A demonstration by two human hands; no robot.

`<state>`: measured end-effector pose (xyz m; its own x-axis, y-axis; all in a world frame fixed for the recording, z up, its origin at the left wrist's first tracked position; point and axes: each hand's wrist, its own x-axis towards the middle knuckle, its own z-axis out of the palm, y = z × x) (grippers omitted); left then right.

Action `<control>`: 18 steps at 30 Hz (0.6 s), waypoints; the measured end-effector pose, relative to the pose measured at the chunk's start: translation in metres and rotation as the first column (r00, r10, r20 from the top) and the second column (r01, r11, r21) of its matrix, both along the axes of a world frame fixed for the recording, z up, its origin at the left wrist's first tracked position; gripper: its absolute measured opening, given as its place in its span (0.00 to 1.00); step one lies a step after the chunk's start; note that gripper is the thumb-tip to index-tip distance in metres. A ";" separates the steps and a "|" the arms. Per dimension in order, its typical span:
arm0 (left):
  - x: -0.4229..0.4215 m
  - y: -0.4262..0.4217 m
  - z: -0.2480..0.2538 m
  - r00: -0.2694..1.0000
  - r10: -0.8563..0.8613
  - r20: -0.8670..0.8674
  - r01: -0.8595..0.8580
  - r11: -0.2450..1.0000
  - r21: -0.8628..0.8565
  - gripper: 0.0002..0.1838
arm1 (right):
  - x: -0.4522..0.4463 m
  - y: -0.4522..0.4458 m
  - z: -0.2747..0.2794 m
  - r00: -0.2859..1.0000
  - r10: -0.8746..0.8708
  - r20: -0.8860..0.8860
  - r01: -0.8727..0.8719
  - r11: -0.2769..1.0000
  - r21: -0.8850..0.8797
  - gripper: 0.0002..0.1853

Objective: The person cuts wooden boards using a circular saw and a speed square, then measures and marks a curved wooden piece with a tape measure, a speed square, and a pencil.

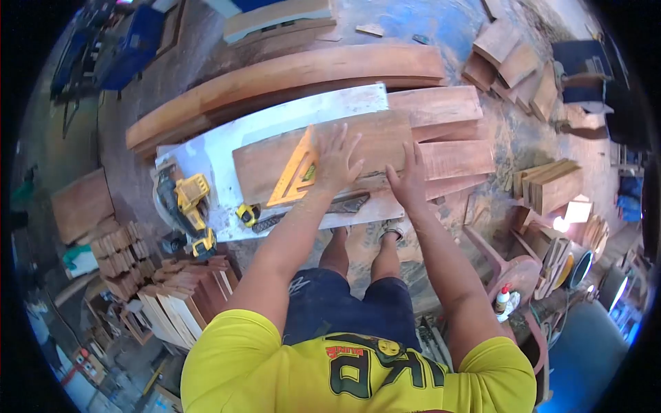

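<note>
The wooden board (pixel 379 141) lies on a white panel (pixel 275 118). My left hand (pixel 334 165) is on it, fingers spread, beside the yellow square (pixel 292 173); my right hand (pixel 411 182), thumb apart, is at the board's right end. Farther left lies a power tool (pixel 191 194).
</note>
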<state>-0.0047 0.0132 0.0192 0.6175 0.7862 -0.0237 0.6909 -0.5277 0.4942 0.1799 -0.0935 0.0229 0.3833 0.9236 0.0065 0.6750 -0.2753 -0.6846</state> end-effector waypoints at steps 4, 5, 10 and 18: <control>-0.094 -0.027 0.014 0.976 0.176 -0.127 -0.181 0.983 -0.031 0.37 | -0.064 0.028 -0.001 0.945 0.239 0.223 -0.168 0.941 -0.295 0.45; -0.121 -0.034 0.016 0.968 0.225 -0.111 -0.230 0.972 -0.042 0.38 | -0.076 0.033 -0.002 0.871 0.324 0.370 -0.173 0.906 -0.386 0.48; -0.243 -0.064 0.000 0.862 0.493 -0.117 -0.497 0.867 -0.013 0.38 | -0.084 0.034 -0.009 0.837 0.436 0.331 -0.229 0.828 -0.512 0.52; -0.313 -0.076 -0.025 0.824 0.551 -0.131 -0.563 0.822 -0.087 0.30 | -0.081 0.038 -0.016 0.759 0.515 0.397 -0.204 0.768 -0.607 0.54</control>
